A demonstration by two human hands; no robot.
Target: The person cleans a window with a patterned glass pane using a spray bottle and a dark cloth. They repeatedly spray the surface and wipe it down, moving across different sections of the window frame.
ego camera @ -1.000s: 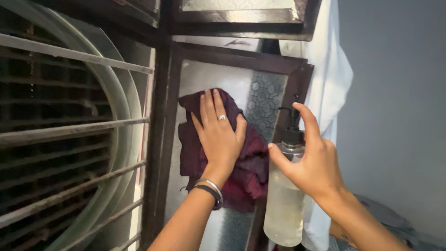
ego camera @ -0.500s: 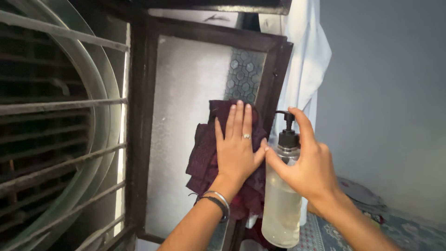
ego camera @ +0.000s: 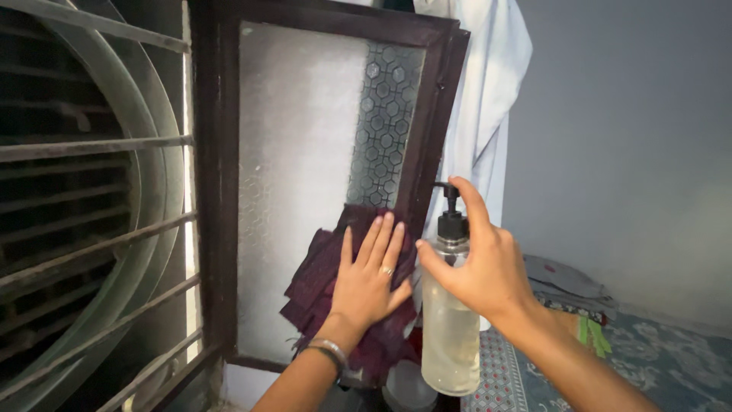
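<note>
At the lower right corner of the pane (ego camera: 297, 152), the left hand (ego camera: 367, 278) lies flat on a cloth (ego camera: 316, 278), fingers spread wide and pointing up, palm pressing the dark maroon fabric against the glass. The cloth is bunched and folded; it covers the pane's bottom right part and hangs past the lower edge of the frame (ego camera: 215, 191). A ring sits on 1 finger, and 2 bangles circle the wrist.

Just beside it, to the right, the right hand (ego camera: 480, 267) grips a bottle (ego camera: 450, 336) near its neck, thumb toward the cloth, index finger raised and resting over the top of the black pump head. The bottle is clear plastic, upright, and holds a pale liquid up to about its shoulder. It is held in the air in front of the frame's right edge, close to the left hand's fingertips but not touching them as far as can be told.

The pane is frosted over most of its width, with a strip of hexagon pattern showing along its right edge. Left of the frame are grille bars (ego camera: 91, 145) and a round fan housing. Behind the frame's right edge hangs a white garment (ego camera: 488, 91).
</note>
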